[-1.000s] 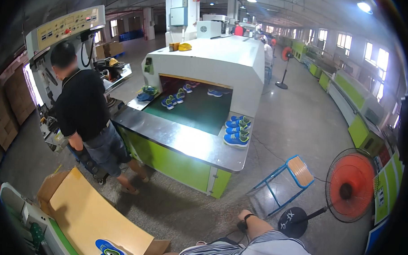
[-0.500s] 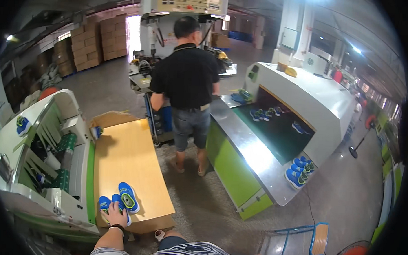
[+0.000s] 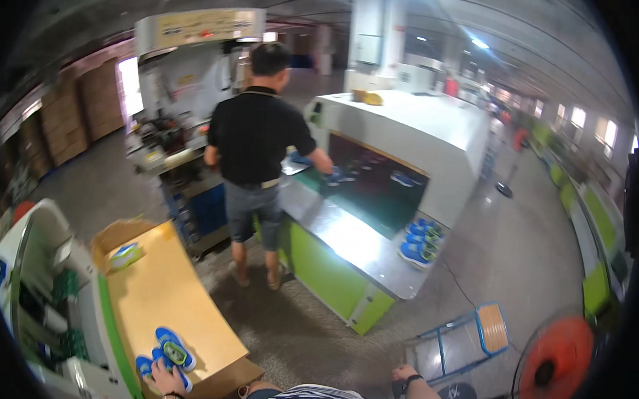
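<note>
My left hand point(image 3: 164, 377) rests on a pair of blue shoes with green insoles point(image 3: 173, 349), lying at the near end of a tan cardboard-topped table point(image 3: 163, 292). It grips the shoe nearest me. My right hand point(image 3: 403, 375), with a dark wristband, hangs at my side near a blue stool point(image 3: 469, 338) and holds nothing; its fingers look loosely curled. More blue shoes point(image 3: 418, 241) sit on the steel ledge of a white and green conveyor machine point(image 3: 376, 194).
A person in a black shirt and grey shorts point(image 3: 257, 162) stands at the conveyor, back to me. A white-green machine point(image 3: 42, 288) stands at my left. A red floor fan point(image 3: 553, 362) is at lower right. Cardboard boxes point(image 3: 83, 114) are stacked far left.
The view has swung left, from the conveyor and fan toward the cardboard table. My left hand has come onto the blue shoes there. The other person moved closer to the conveyor.
</note>
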`<state>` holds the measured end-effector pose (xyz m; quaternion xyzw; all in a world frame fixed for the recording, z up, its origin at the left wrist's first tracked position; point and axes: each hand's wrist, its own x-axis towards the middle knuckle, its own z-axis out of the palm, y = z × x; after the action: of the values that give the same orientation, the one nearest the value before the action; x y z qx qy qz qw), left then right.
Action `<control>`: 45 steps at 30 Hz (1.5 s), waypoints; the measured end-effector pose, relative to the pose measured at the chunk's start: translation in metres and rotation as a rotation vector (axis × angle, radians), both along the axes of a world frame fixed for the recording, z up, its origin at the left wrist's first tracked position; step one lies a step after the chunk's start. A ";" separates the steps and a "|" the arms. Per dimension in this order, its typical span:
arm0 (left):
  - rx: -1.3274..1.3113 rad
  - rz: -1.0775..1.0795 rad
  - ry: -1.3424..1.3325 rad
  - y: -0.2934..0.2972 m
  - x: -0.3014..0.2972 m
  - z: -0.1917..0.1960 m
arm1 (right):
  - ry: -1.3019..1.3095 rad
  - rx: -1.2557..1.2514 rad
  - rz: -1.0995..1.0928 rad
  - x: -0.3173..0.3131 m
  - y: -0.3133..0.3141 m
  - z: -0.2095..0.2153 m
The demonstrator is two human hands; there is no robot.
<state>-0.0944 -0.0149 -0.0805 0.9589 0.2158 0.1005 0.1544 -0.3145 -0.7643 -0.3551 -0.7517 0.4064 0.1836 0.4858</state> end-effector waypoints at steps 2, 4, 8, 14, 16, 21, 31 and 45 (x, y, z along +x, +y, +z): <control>0.232 -0.017 0.256 -0.002 0.000 0.013 | 0.017 0.029 -0.125 0.002 0.011 0.014; 0.260 -0.003 0.311 -0.007 0.000 0.022 | 0.050 0.016 -0.154 0.000 0.020 0.031; 0.300 0.023 0.330 -0.016 -0.002 0.033 | 0.111 0.001 -0.152 -0.013 0.036 0.056; 0.286 0.018 0.294 -0.021 -0.004 0.041 | 0.312 -0.090 -0.050 -0.040 0.054 0.058; 0.261 0.014 0.294 -0.021 -0.005 0.040 | 0.383 -0.146 0.009 -0.047 0.059 0.052; 0.255 0.013 0.291 -0.018 -0.004 0.033 | 0.300 -0.056 -0.053 -0.054 0.050 0.039; 0.344 0.024 0.279 -0.013 -0.003 0.021 | 0.349 -0.570 0.079 -0.081 -0.042 0.144; 0.339 0.046 0.388 -0.013 0.000 0.019 | 0.137 0.260 0.652 -0.030 0.155 0.004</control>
<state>-0.0940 -0.0274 -0.0619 0.9672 0.2433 -0.0472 -0.0552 -0.3441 -0.6091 -0.3509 -0.7599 0.1499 0.4290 0.4648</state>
